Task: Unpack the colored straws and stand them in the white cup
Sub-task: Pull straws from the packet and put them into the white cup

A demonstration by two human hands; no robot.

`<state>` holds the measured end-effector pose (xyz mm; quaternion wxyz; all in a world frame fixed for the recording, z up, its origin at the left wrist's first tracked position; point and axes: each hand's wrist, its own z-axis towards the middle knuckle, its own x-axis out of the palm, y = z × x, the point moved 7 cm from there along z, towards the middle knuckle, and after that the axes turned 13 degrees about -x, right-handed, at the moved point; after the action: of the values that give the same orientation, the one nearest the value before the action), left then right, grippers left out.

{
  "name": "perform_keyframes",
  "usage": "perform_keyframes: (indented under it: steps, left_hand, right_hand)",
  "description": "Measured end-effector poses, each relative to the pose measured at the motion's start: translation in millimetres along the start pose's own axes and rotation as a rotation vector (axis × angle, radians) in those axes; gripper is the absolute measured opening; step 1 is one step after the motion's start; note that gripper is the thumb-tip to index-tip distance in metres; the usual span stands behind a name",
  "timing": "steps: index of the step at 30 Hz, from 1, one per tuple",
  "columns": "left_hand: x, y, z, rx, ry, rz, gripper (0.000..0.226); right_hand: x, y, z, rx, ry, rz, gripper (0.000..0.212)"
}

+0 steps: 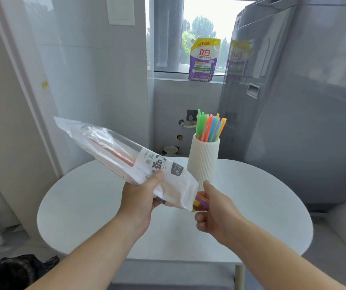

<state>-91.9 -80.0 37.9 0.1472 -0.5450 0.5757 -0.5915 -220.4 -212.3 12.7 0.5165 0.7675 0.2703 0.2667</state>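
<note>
My left hand (140, 197) grips the bag (126, 158), which slants up toward the frame's upper left, while my right hand (214, 214) pinches the straws (202, 200) at its lower mouth, just below the cup (203, 162).

A round white table (96, 208) with a smooth, glossy top carries the things. Only one thing stands directly on it: a tall white ribbed cup (202, 164), upright near the far edge, right of the middle. A bunch of coloured straws (209, 127) stands in the cup, leaning slightly, their tips fanning out above its rim
</note>
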Motion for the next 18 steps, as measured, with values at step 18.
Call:
perform_keyframes:
  steps: [18]
  left_hand:
    - [-7.4, 3.1, 3.1, -0.042, -0.024, -0.089, 0.044]
  right_hand:
    - [-8.5, 8.3, -0.2, -0.184, 0.153, 0.151, 0.022]
